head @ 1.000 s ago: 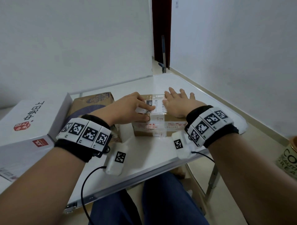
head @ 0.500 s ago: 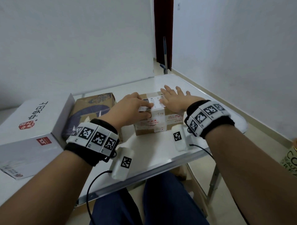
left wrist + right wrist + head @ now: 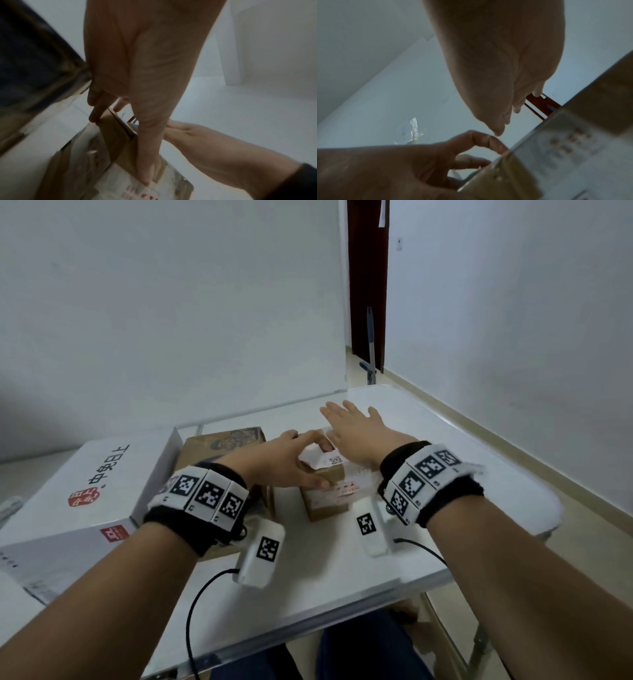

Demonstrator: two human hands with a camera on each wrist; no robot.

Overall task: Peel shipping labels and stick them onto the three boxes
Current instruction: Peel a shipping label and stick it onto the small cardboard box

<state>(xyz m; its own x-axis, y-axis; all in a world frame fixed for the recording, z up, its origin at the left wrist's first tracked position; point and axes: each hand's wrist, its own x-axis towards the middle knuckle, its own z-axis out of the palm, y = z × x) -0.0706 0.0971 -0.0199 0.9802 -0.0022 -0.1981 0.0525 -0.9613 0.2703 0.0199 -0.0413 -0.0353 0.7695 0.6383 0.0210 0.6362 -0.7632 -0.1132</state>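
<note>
A small brown cardboard box stands on the white table. A white shipping label lies across its top, its left end bulging up. My left hand grips the box's left end, with the thumb along the near top edge and the fingers curled over the far corner. My right hand lies flat on the label, and its straight fingers reach out past the far edge of the box. The right wrist view shows the right hand from beneath, with the left hand's curled fingers at the box corner.
A brown box with a printed picture stands just left of the small one. A large white box with red marks fills the table's left side. A crumpled clear scrap lies on the table. The table's right edge is near my right wrist.
My right hand has slid away from me across the label until its fingers pass the far edge. My left hand stays at the box's left end. The head view has tilted up.
</note>
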